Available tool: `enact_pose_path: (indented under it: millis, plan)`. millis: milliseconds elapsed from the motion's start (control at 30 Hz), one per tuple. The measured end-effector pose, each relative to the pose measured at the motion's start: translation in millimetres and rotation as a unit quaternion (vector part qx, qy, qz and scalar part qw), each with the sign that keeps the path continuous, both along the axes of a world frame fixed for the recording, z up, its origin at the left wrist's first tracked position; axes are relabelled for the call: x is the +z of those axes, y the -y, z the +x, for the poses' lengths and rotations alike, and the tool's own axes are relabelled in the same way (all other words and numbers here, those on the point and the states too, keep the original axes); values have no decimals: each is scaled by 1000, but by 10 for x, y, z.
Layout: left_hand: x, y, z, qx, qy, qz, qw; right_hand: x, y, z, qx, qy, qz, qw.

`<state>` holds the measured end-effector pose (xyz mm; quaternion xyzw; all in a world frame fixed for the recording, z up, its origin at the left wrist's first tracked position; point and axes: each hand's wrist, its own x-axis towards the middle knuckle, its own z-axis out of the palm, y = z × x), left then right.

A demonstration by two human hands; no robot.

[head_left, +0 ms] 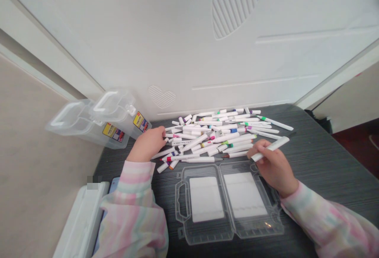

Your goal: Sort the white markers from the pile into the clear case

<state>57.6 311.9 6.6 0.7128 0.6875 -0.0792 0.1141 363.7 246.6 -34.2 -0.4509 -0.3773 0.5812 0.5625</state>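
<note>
My right hand (276,167) is closed around a white marker (278,144), held slanted above the dark table, right of the pile. A thin dark tip seems to show at its far end. My left hand (148,144) has its fingers curled at the left edge of the pile of markers (204,147); whatever they grip is hidden. White barrels with coloured bands lie crisscrossed there, some uncapped, with loose caps among them. In front of the pile a clear plastic case (227,202) lies unfolded flat, a white panel in each half.
Two clear plastic boxes with handles, a nearer one (79,133) and a farther one (127,117), stand at the left table edge. Behind the pile rises a white panel (189,52) with heart reliefs. A white object (79,218) lies at lower left beside my left sleeve.
</note>
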Motion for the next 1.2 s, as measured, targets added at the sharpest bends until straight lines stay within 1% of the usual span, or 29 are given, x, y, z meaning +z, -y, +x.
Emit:
enact_pose_path:
  millis: [167,400,567,833,1067,1200]
  plan:
    - [-14,-17,-10,3,-18,-12,1000,4,6,-7,-1,-1,1,1000]
    - [19,-5,-46,8,-25,-21,999,2,5,-3,2,16,6,1000]
    - [26,-6,-48,24,-29,-29,999,10,10,1,-2,32,7,999]
    - [30,-5,-34,50,-35,-37,997,11,3,-12,-5,16,5,1000]
    - [24,-5,-37,42,-30,-39,998,13,4,-7,-6,35,6,999]
    - [74,19,-44,25,-3,-32,999,14,6,-8,-6,33,8,999]
